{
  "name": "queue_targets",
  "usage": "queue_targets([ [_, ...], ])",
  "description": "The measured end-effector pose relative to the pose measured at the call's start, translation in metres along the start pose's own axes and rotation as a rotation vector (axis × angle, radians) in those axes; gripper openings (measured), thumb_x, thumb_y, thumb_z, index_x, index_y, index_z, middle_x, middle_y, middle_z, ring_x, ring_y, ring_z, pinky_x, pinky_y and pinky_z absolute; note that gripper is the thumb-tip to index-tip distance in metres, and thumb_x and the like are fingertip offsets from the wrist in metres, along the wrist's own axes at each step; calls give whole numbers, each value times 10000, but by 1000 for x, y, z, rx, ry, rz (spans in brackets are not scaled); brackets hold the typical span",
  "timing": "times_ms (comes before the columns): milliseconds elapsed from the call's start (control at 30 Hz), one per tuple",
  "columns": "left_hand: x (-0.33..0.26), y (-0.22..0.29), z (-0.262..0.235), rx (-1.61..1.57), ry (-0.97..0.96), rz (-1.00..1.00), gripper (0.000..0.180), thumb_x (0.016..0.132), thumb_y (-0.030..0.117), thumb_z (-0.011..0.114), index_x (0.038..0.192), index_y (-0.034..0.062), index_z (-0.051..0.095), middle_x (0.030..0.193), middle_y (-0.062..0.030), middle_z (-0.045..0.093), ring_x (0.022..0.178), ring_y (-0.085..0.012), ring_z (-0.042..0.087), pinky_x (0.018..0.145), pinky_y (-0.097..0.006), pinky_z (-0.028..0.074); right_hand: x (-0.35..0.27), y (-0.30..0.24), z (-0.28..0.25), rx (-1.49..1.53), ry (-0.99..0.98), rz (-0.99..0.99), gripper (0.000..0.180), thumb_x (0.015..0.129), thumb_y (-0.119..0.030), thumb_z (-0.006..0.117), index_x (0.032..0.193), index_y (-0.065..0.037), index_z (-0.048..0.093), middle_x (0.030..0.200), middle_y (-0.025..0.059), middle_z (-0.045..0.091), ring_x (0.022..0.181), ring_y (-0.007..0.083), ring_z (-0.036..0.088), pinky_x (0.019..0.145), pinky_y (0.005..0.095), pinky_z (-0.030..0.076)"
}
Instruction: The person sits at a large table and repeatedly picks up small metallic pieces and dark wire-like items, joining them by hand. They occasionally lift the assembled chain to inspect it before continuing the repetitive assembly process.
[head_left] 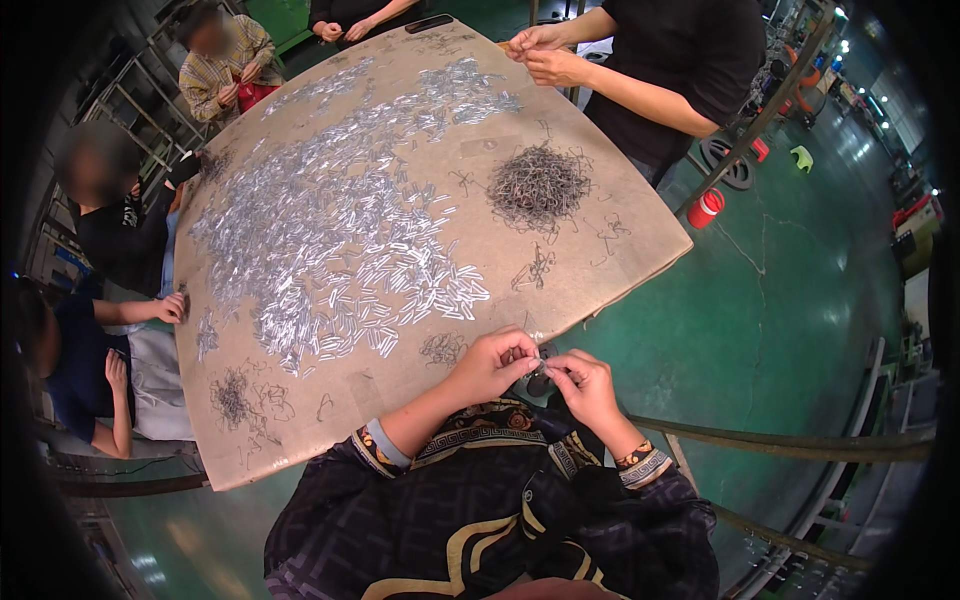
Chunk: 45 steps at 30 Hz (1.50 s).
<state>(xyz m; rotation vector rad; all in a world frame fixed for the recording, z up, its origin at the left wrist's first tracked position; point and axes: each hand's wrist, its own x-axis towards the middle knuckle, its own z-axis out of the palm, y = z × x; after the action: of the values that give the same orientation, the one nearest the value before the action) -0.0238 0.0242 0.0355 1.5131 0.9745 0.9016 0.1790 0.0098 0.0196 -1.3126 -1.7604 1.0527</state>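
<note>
Close together just past the table's near edge, my left hand (497, 363) and my right hand (585, 383) have their fingertips pinched. Something small and thin seems to be between them, too small to make out. On the cardboard-covered table (590, 275) lies a wide spread of short, shiny metal tubes (370, 240). A heap of dark bent wire hooks (540, 188) sits at the right. Nearest to my left hand is a small cluster of wire pieces (443, 348).
Other people work around the table, at the left, the far side and the right. More loose wire (235, 400) lies at the near left. A phone (430, 23) rests at the far edge. A red container (705, 208) stands on the green floor beside a rail.
</note>
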Motion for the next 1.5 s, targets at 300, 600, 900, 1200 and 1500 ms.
queue_targets([
  [300,-7,5,12,167,94,82,81,907,57,594,984,33,591,943,-50,673,696,-102,546,671,-250,464,5,-2,-1,-3,-35,-24,49,812,-117,700,838,-76,699,768,29,646,735,222,621,851,435,412],
  [600,-17,0,11,314,97,365,144,855,-28,580,961,37,506,952,-109,637,844,-260,614,747,-346,500,72,-2,6,-215,2,-359,96,770,-87,698,851,-35,699,763,110,623,749,307,607,689,386,487],
  [900,-29,6,13,381,85,422,163,834,-31,601,942,41,503,935,-121,631,876,-301,604,773,-383,497,139,7,94,-505,-183,-595,120,780,-145,674,809,-29,664,866,115,621,902,323,593,816,419,485],
  [1200,-32,-1,15,369,70,381,165,838,-25,599,961,39,510,936,-123,627,872,-307,605,769,-384,497,145,-2,101,-848,-224,-728,116,710,-43,572,767,3,663,837,134,643,870,299,629,823,396,506],
  [1500,-24,0,15,323,156,281,137,856,-21,595,980,18,550,942,-131,638,852,-277,632,743,-355,504,109,-20,30,30,-135,-168,139,819,-96,680,892,22,663,770,99,658,652,156,619,612,291,499],
])
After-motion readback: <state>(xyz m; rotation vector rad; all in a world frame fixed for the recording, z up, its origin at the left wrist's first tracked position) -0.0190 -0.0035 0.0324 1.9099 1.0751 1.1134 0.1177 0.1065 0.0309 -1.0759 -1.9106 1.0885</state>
